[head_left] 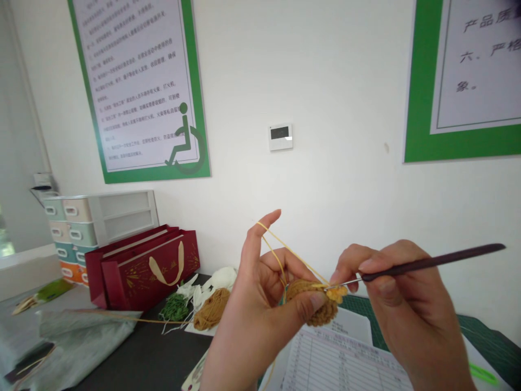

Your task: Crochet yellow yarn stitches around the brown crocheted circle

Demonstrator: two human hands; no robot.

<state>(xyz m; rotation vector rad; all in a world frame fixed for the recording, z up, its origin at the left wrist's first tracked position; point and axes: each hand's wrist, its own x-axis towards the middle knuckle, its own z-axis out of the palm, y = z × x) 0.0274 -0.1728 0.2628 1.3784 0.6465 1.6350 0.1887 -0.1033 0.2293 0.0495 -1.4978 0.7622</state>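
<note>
Crochet stitch in hand: left hand (260,288), index finger raised under taut yellow yarn (291,255), pinching a tan crocheted piece (311,304); right hand (399,293) pinching a dark-handled crochet hook (431,264) at the piece's edge.

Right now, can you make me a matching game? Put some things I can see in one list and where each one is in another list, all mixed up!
Things:
1. crochet hook
2. tan crocheted piece
3. ball of tan yarn
4. wall control panel

Places:
A. on the white wall
B. held in the right hand
C. on the dark table
D. pinched in the left hand

Right pairs: 1-B, 2-D, 3-C, 4-A
</note>
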